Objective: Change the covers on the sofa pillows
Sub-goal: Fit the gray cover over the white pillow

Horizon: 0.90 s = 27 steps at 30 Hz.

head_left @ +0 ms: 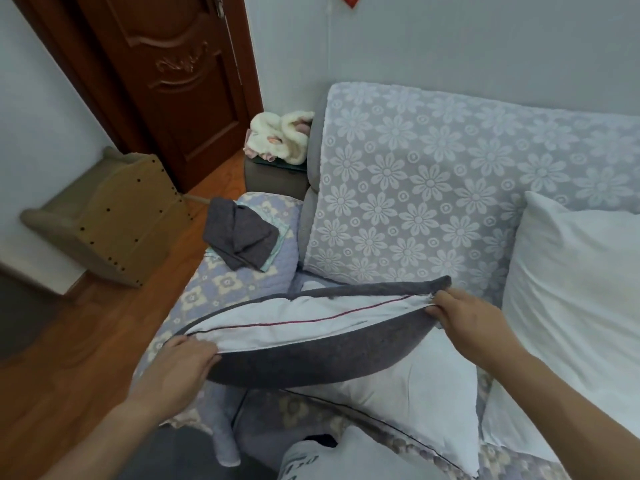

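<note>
The grey cover, with a white pillow showing in its open seam, is held above the sofa seat. Its left end is gripped by the left hand, its right corner pinched by the right hand. A bare white pillow lies beneath, folded grey covers farther left.

Bare forearms, no sleeves; left hand, right hand ungloved.

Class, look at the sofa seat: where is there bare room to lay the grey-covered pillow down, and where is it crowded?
Free: the seat patch between the folded grey cloth and the held grey-covered pillow. Crowded: the right side, where a bare white pillow lies under the held one and another leans on the floral backrest.
</note>
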Tool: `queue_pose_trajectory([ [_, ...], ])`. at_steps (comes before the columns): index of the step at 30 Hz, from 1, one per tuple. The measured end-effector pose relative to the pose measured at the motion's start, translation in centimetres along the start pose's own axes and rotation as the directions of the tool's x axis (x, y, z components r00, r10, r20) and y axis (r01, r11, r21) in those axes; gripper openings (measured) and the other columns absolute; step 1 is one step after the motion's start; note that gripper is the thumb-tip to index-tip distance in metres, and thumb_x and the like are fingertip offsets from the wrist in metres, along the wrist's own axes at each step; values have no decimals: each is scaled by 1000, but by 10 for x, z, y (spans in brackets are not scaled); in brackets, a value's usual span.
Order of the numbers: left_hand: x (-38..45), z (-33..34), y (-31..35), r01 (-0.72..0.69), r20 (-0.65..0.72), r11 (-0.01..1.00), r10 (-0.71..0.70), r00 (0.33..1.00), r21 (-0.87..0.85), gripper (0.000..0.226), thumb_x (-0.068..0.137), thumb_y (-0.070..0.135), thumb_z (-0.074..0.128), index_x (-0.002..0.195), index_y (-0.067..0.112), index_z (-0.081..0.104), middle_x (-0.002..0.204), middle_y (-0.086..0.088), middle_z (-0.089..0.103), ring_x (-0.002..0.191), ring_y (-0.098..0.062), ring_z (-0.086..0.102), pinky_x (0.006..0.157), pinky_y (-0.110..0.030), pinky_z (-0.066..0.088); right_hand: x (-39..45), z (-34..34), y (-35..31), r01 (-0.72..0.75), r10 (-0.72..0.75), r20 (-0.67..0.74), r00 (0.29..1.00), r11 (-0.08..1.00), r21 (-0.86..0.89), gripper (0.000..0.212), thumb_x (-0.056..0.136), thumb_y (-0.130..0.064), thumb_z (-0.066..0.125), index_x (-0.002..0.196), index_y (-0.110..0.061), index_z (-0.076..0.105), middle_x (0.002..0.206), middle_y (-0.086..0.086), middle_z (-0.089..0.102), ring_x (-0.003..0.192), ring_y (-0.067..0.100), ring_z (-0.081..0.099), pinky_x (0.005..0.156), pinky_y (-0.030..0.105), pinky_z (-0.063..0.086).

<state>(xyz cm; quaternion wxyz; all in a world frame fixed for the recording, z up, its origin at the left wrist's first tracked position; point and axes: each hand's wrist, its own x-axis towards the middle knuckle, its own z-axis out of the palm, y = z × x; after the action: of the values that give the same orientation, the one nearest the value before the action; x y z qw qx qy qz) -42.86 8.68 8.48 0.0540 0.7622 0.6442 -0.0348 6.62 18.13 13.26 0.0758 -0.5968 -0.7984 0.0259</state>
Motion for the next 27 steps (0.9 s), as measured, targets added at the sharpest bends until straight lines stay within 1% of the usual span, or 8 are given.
queue_pose_trajectory([
  [4, 83, -50, 25, 195, -153, 964, -224, 963, -180, 39, 103, 33, 37, 75, 16, 59, 79, -13, 69, 79, -37, 66, 72, -43, 50, 53, -30, -10, -155, 141, 115, 983, 980, 126, 31, 101, -39, 41, 76, -21, 41, 80, 5, 55, 85, 37, 62, 66, 39, 41],
  [7, 134, -140, 41, 191, -303, 897, -325, 896, -399, 40, 105, 33, 43, 76, 10, 56, 75, -16, 64, 75, -37, 62, 73, -48, 52, 91, -111, -19, -225, 268, -209, 941, 952, 205, 34, 102, -34, 48, 74, -15, 48, 83, 19, 61, 83, 39, 59, 71, 41, 41],
  [9, 134, -195, 45, 37, -445, 873, -284, 849, -486, 38, 104, 34, 46, 78, 10, 58, 71, -10, 60, 70, -30, 58, 67, -45, 51, 87, -180, -15, -202, 300, -448, 842, 946, 254, 33, 101, -30, 51, 74, -10, 51, 84, 24, 61, 82, 39, 56, 71, 43, 39],
  [12, 122, -231, 60, -191, -601, 845, -180, 779, -500, 29, 104, 21, 53, 78, 8, 61, 72, -9, 57, 69, -21, 51, 63, -41, 38, 56, -216, -1, -195, 395, -608, 689, 908, 370, 37, 100, -29, 51, 71, -5, 47, 70, 15, 50, 73, 31, 45, 67, 42, 33],
  [14, 140, -214, 70, -171, -596, 845, -199, 778, -507, 31, 102, 19, 54, 73, 8, 58, 69, -12, 55, 67, -26, 51, 61, -40, 37, 52, -184, 5, -230, 460, -643, 612, 882, 412, 34, 101, -27, 46, 72, -9, 44, 71, 13, 46, 72, 30, 42, 65, 39, 28],
  [18, 208, -165, 94, 135, -233, 889, -258, 938, -438, 28, 100, 23, 48, 75, 13, 56, 79, -6, 62, 85, -34, 61, 76, -41, 43, 81, -113, 28, -440, 509, -209, 835, 846, 301, 29, 101, -21, 48, 75, -9, 47, 88, 24, 61, 86, 42, 59, 68, 40, 37],
  [23, 215, -200, 112, -70, -585, 916, -192, 788, -394, 29, 103, 24, 49, 75, 19, 55, 70, 5, 53, 71, -19, 48, 77, -40, 33, 72, -149, 56, -457, 577, -486, 656, 816, 353, 31, 104, -25, 45, 78, -10, 44, 88, 27, 56, 87, 44, 54, 70, 43, 31],
  [27, 225, -199, 107, -50, -345, 822, -182, 921, -567, 29, 102, 27, 55, 77, 17, 65, 76, 0, 65, 76, -22, 60, 73, -39, 42, 63, -147, 68, -476, 568, -342, 749, 820, 319, 37, 103, -28, 46, 71, -10, 50, 86, 24, 60, 90, 42, 58, 71, 42, 33],
])
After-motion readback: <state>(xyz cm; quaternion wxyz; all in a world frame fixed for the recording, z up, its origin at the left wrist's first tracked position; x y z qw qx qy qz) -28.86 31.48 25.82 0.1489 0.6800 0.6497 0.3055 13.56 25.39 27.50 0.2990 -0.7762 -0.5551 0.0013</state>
